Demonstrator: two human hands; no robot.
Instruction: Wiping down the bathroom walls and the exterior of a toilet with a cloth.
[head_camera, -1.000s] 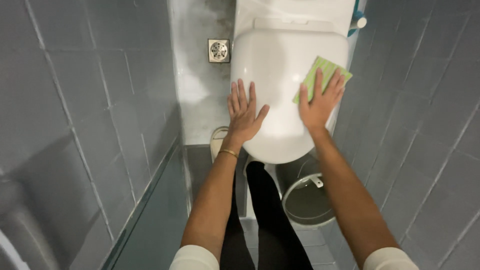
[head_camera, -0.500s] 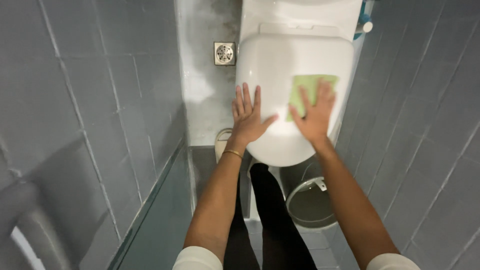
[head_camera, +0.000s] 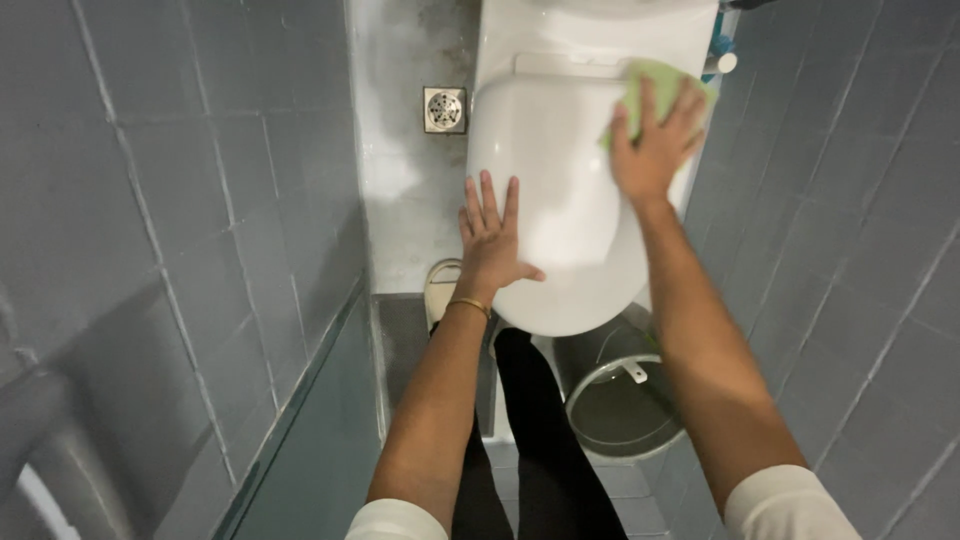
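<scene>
Nearest you: your legs (head_camera: 530, 440) in black, standing between both forearms, white sleeve cuffs at the bottom edge. Right of the legs, a round bucket (head_camera: 622, 400) on the floor, partly under the front of the toilet lid; something small and white lies inside, too small to tell what.

Your left hand (head_camera: 492, 240) lies flat on the left front part of the white lid (head_camera: 560, 190), fingers spread, palm down, holding nothing. A thin gold bracelet (head_camera: 468, 305) sits on that wrist. Just behind the wrist, a pale rounded object (head_camera: 440, 285) on the floor, mostly hidden.

Further up, your right hand (head_camera: 655, 140) presses flat on a green cloth (head_camera: 655, 80), fingers spread over it, not pinching. The cloth sits at the lid's back right corner, touching the hinge line where the lid meets the tank (head_camera: 590, 30).

Left of the lid, a square metal drain (head_camera: 444, 109) in the stained floor. Grey tile walls (head_camera: 180, 200) on both sides. At the far right by the tank, a blue item with a white cap (head_camera: 722, 55), mostly cut off.
</scene>
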